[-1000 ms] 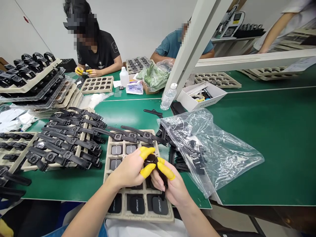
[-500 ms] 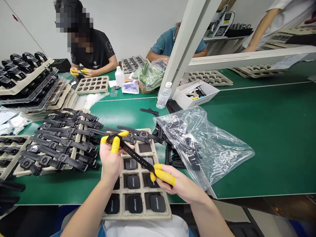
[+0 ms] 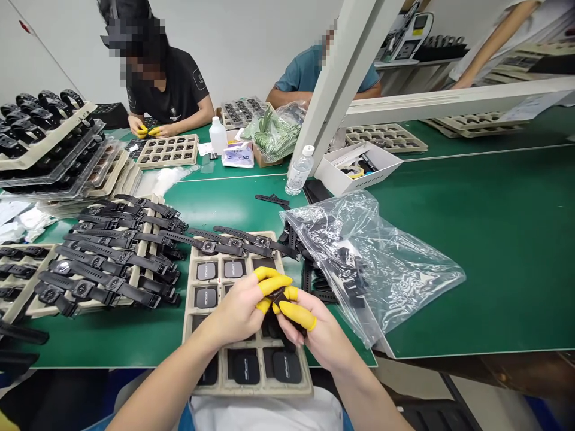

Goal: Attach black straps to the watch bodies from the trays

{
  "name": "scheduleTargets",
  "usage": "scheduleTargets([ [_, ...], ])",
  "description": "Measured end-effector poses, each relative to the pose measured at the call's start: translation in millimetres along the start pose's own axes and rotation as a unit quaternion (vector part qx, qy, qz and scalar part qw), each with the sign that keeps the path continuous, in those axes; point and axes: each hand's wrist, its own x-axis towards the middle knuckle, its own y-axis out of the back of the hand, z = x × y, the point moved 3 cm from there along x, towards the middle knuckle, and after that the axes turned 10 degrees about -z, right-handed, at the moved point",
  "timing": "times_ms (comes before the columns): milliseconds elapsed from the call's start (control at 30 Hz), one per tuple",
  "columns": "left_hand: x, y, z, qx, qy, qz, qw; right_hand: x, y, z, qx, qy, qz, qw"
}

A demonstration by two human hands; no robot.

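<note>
Both my hands meet over a beige compartment tray, with yellow covers on several fingertips. Between them is a black watch with its strap, largely hidden by the fingers. My left hand pinches it from the left, and my right hand grips it from the right. Square black pieces with white lettering sit in the tray's compartments, such as one black square piece at the near right. Several watches with straps, among them one watch, lie across the tray's far end.
Watches are heaped on a tray at the left, beside stacked trays. A clear plastic bag with black straps lies at the right. Beyond are a bottle, a white box and a person working.
My left hand has moved right and down to meet my right hand. The strap, stretched between the hands before, is now bunched and mostly covered by the fingers.
</note>
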Motion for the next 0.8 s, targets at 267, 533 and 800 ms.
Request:
scheduleTargets([
  [267,-1.3,-4.3,-1.5,0.038,-0.01,0.015,0.999,2.5,-6.5,3.9,0.133,0.027,0.015,0.991],
  [533,-0.4,0.6,10.2,0.071,-0.015,-0.025,0.997,0.4,-6.7,0.5,0.145,0.003,0.027,0.989],
  [800,2.8,3.6,18.0,0.129,-0.014,-0.058,0.99,-3.4,-0.7,0.7,0.079,-0.02,0.008,0.997],
])
